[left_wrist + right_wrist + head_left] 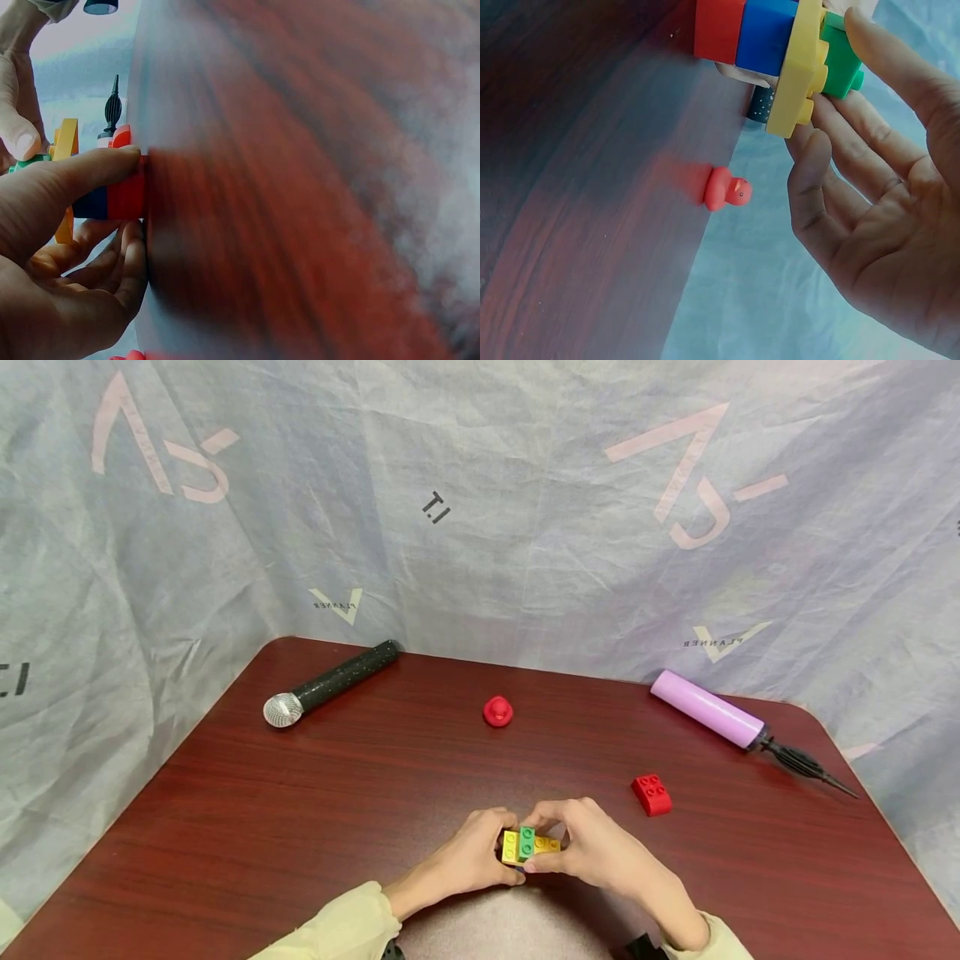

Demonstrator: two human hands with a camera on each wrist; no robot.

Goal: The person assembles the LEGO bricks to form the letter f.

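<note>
A small stack of toy bricks stands at the table's near middle, held from both sides. It is built of a red brick at the base, then a blue brick, a wide yellow brick and a green brick on top. My left hand grips the lower red and blue bricks, thumb on top. My right hand pinches the upper part, its thumb on the green brick and its fingers against the yellow one.
A loose red brick lies to the right of the hands. A red duck toy sits mid-table, a black microphone at the back left, a pink balloon pump at the back right. Grey cloth walls the dark wooden table.
</note>
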